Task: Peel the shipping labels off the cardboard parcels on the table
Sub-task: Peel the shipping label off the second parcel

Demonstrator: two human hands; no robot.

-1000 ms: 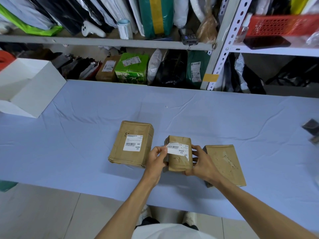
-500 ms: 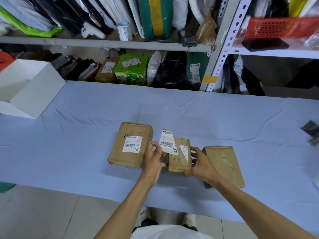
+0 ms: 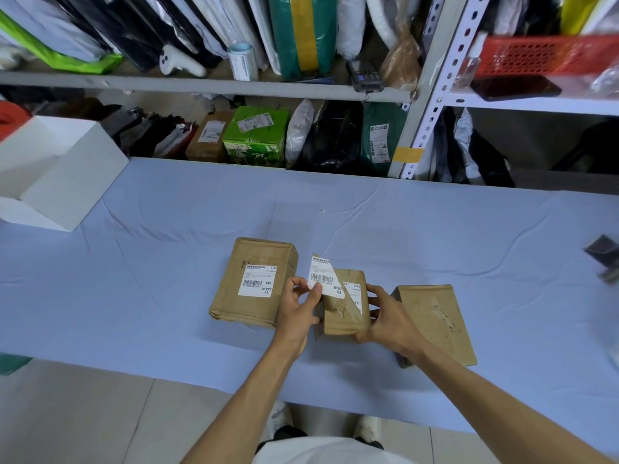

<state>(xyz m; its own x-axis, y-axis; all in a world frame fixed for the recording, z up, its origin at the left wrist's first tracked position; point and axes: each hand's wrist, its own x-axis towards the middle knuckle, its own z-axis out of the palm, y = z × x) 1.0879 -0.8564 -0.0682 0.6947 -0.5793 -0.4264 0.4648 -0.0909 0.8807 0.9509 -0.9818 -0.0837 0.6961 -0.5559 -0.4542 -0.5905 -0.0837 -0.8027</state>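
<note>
Label [image 3: 321, 276] half off the middle parcel [image 3: 345, 318], low in the centre of the frame.

The left hand [image 3: 298, 306] pinches the loose end of the label between thumb and fingertips and holds it up and away. Its far end is stuck to the top face, so the peel is only partly done. The right hand [image 3: 385, 316] curls round the parcel's right side, most likely to brace it on the table [image 3: 167, 262] against the pull. Just left sits the left parcel [image 3: 234, 296] with its untouched label [image 3: 256, 283] flat in place, and just right sits the right parcel [image 3: 435, 324], showing bare cardboard.
</note>
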